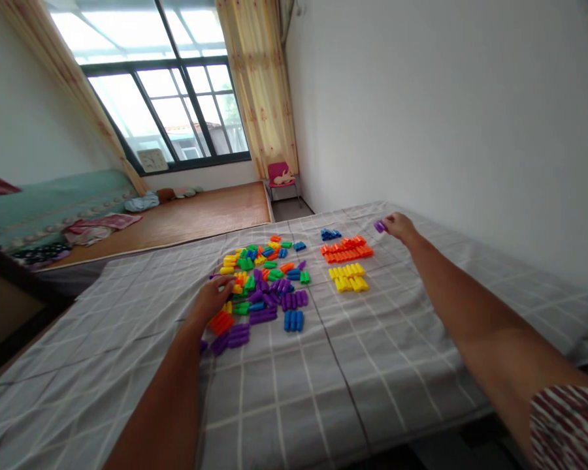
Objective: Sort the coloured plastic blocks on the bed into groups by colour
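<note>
The right arm reached out from the lower right corner, its forearm slanting up and inward, bare below a patterned sleeve [568, 421]. At its end the right hand [402, 227] was bent toward the left, thumb and fingers pinched together on the near end of a small purple piece [379, 226]. That piece stuck out from the fingertips toward the left, beyond the orange group [347, 249] and to its right, near the far side of the checked cloth [279, 391].

The left arm came up from the bottom edge, forearm leaning slightly right, and the left hand [215, 297] lay palm down at the left edge of the mixed pile [262, 287]. Its fingers curled to the right over yellow and orange pieces; the fingertips were small and partly lost among the colours, so I cannot tell whether they had closed on one or only rested there. An orange block [221, 322] lay just below that hand, with purple blocks [232, 337] beside it.

Between the two hands, right of the pile, stood sorted groups: blue pieces [330, 234] farthest away, the orange group next, and yellow pieces [347, 277] nearest. A blue block [293, 320] lay apart at the pile's near right.
</note>
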### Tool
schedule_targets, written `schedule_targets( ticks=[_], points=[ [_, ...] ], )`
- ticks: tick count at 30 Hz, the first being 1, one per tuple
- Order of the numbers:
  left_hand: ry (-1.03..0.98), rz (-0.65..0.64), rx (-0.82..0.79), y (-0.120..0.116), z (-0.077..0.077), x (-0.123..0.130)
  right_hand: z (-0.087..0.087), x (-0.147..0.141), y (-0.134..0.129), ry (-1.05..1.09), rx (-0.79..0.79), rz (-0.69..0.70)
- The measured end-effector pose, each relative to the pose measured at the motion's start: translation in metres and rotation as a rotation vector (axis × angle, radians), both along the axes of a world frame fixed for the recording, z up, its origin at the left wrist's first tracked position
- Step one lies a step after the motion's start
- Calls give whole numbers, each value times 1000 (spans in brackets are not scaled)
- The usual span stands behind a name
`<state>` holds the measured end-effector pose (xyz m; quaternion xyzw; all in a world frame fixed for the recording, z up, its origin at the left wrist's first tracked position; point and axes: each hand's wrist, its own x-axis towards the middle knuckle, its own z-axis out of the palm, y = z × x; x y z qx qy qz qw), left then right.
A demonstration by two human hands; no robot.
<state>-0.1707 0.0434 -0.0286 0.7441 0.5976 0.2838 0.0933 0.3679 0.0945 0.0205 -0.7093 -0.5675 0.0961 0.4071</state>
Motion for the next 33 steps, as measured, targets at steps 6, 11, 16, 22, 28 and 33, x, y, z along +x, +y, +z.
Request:
schedule_targets(
  ticks=[6, 11, 16, 22, 28, 33],
  points=[
    [19, 30, -1, -3, 1, 4, -61, 62, 6, -271, -209, -168],
    [46, 97, 32, -4, 4, -2, -85, 85, 19, -312, -230, -177],
    [44, 104, 52, -2, 3, -6, -92, 97, 18, -255, -212, -9],
    [47, 105, 55, -4, 4, -2, -92, 80, 26, -293, -131, -60],
    [27, 107, 46, -7, 7, -5, -97, 64, 22, -359, -169, -65],
    [14, 124, 24, -7, 4, -13, -103, 71, 14, -337, -133, -51]
  ],
)
